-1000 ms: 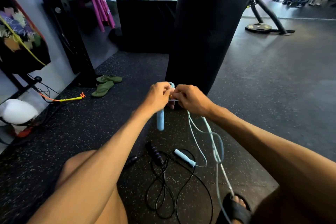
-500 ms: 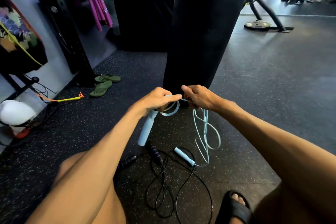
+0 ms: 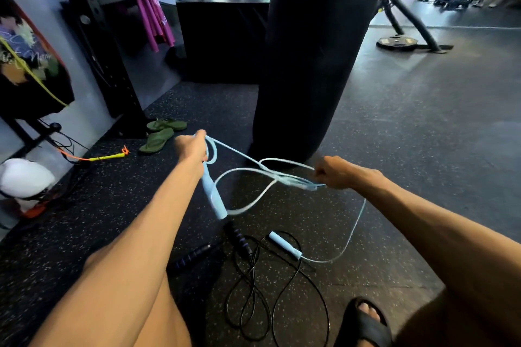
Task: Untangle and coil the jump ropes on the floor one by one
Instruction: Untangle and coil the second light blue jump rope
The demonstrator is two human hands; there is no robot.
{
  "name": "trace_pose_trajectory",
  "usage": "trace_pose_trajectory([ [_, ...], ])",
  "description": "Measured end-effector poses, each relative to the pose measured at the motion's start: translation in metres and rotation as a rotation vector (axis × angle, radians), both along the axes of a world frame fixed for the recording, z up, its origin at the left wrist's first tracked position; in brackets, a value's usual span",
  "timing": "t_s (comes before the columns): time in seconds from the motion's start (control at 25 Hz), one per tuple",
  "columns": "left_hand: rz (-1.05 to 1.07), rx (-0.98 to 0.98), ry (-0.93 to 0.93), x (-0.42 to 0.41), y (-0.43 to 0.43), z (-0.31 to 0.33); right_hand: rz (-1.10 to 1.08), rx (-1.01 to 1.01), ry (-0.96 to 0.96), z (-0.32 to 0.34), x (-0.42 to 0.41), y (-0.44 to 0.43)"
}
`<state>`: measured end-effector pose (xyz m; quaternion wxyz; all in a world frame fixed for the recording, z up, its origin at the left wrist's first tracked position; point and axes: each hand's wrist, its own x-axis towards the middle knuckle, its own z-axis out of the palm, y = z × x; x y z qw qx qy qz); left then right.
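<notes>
The black jump rope (image 3: 255, 304) lies loose on the floor (image 3: 394, 149), one blue handle (image 3: 284, 245) slanted across it. Above, the left hand (image 3: 191, 148) grips the other blue handle (image 3: 212, 194), which points down. The right hand (image 3: 334, 173) pinches the blue cord (image 3: 293, 180), stretched sideways.

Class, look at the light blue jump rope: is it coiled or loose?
Loose. The blue rope stretches in open loops between the left hand and right hand, and one handle lies on the floor.
</notes>
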<state>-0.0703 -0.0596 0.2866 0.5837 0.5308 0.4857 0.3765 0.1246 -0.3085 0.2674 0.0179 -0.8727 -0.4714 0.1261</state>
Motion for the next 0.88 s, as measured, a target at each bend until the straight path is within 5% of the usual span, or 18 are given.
trace_pose_trajectory([
  [0.56,0.231,0.008,0.117,-0.026,0.017,-0.003,-0.566,0.401,-0.126,0.003,0.048,-0.05],
  [0.68,0.125,-0.023,0.1,-0.025,0.027,-0.009,-0.566,0.423,-0.039,0.008,0.041,-0.045],
  [0.88,-0.294,-0.009,0.046,-0.012,0.005,-0.006,-0.267,0.496,0.205,0.022,0.008,-0.017],
])
